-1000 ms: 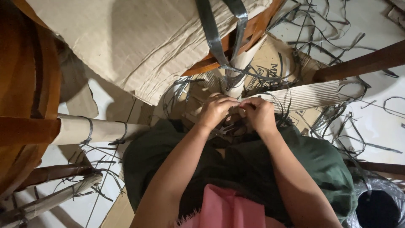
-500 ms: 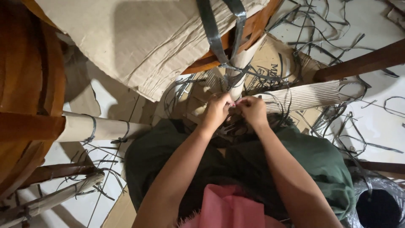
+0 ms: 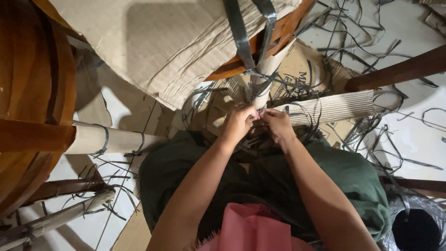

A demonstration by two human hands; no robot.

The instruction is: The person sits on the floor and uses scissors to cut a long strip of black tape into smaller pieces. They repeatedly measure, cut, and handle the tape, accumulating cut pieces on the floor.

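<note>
Closest to me I see a pink garment (image 3: 253,230) at the bottom edge, and beyond it dark green trousers (image 3: 353,179) spread over the lap, with both bare forearms running up from there. The left hand (image 3: 239,124) and right hand (image 3: 278,126) meet just past the knees, knuckles almost touching, and the fingers (image 3: 251,114) of both are pressed together, pinching a thin dark strap (image 3: 260,111) right where it wraps the base of a cardboard-wrapped chair leg (image 3: 268,74). The exact grip is partly hidden by the knuckles, so I cannot tell how many fingers close on it. Around the hands lies a tangle of loose dark strap offcuts (image 3: 297,100), scattered over flattened cardboard (image 3: 325,74) on the white floor (image 3: 418,135). Just to the right of the hands a ribbed corrugated sleeve (image 3: 334,107) lies across. To the left another wrapped leg (image 3: 116,139), tied with dark bands, runs sideways from a brown wooden chair (image 3: 28,116). At lower right a black plastic bag (image 3: 416,223) sits open. Farther up, two dark straps (image 3: 237,32) rise along the leg to a brown wooden seat edge (image 3: 278,37), covered by a large sheet of corrugated cardboard (image 3: 162,42).
</note>
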